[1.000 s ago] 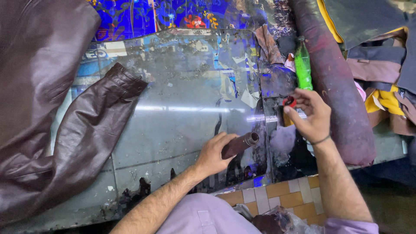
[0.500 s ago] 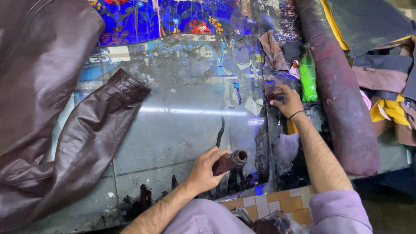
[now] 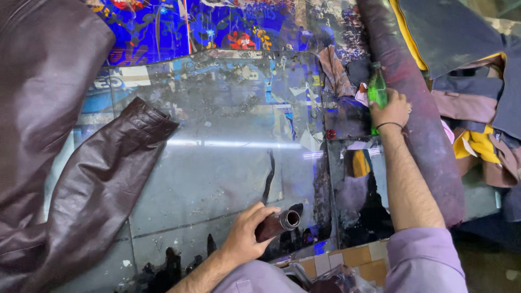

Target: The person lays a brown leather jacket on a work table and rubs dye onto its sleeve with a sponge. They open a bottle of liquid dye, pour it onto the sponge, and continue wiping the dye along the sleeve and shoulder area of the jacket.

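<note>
Brown leather jacket (image 3: 59, 152) is lying spread over the left side of the glass-topped surface (image 3: 228, 163), one sleeve reaching out toward the middle. Person's left hand (image 3: 247, 236) is wrapping its grip around a dark brown bottle (image 3: 278, 224), which is lying tilted near the front edge with its open mouth pointing right. Right hand (image 3: 392, 110) is reaching out far across the surface and closing its grip on a green bottle (image 3: 376, 91) that's standing upright next to a long dark roll of material (image 3: 415, 114). Crumpled rag (image 3: 334, 70) is sitting just left of the green bottle. Scraps of leather in yellow, brown and navy (image 3: 477, 108) are piling up on the far right.
</note>
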